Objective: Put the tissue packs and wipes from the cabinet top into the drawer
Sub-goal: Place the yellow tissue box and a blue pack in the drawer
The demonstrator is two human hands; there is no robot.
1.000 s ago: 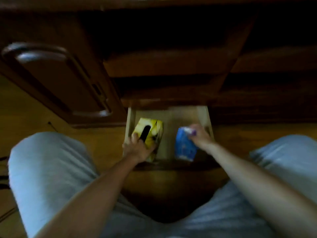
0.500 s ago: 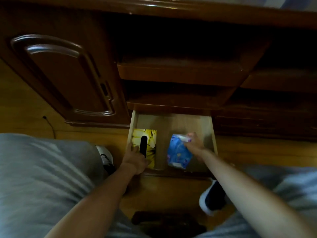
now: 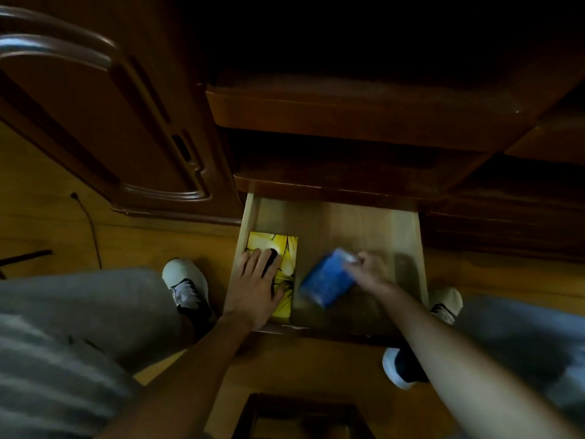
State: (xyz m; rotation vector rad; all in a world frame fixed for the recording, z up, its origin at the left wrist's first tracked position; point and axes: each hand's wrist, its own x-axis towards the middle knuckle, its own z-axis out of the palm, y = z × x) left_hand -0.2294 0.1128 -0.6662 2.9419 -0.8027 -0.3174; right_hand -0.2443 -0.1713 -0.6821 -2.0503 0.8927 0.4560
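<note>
The pale wooden drawer [image 3: 406, 248] stands pulled out at floor level. A yellow tissue pack [image 3: 286, 248] lies flat against the drawer's left wall. My left hand [image 3: 254, 286] rests flat on its near half, fingers spread, covering the dark opening slot. A blue wipes pack [image 3: 326, 282] hangs tilted in the drawer's middle, blurred. My right hand [image 3: 368, 270] grips that blue pack at its upper right end. The cabinet top is out of view.
A dark wooden cabinet door [image 3: 95, 122] stands to the left, with shelves [image 3: 348, 112] jutting out above the drawer. My knees and white shoes [image 3: 185, 283] flank the drawer on the wooden floor. A cable [image 3: 90, 223] trails at left.
My left hand has spread flat over the yellow pack, which now lies flat by the left wall. The blue pack in my right hand has tilted and shifted slightly.
</note>
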